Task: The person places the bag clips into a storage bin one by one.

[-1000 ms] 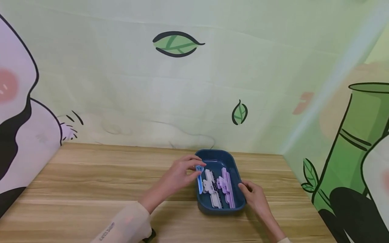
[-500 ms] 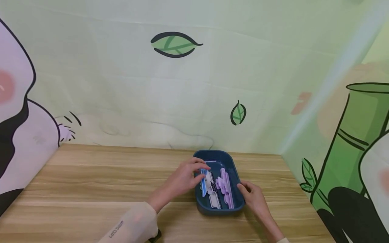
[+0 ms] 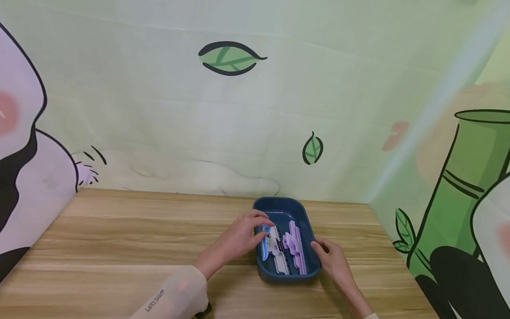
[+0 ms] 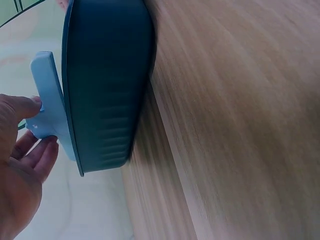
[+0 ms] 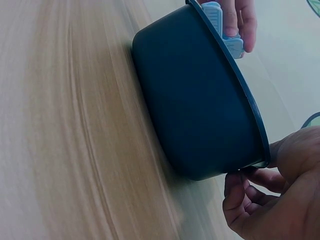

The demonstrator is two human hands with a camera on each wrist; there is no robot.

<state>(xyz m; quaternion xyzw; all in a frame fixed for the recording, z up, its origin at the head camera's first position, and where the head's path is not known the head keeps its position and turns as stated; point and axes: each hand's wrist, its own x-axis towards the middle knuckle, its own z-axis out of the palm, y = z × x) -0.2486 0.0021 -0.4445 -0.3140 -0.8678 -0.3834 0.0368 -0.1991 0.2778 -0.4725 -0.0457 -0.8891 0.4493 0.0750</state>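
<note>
Wood-grain tabletop (image 3: 119,239) is being bordered at the back and sides by a pale green cartoon backdrop (image 3: 159,124) printed with leaves and bamboo. Toward the right rear of the table, a dark blue oval plastic tub (image 3: 308,268) is being kept in place. A light blue plastic clip (image 3: 264,243) is being pinched between the thumb and fingers of the left hand (image 3: 239,237), at the tub's left inner wall and partly above the rim. A white clip (image 3: 276,248) and a lilac clip (image 3: 295,246) are lying side by side inside the tub. The tub's right rim is being gripped by the curled fingers of the right hand (image 3: 332,259). Both hands are being kept apart, one on each side of the tub.
</note>
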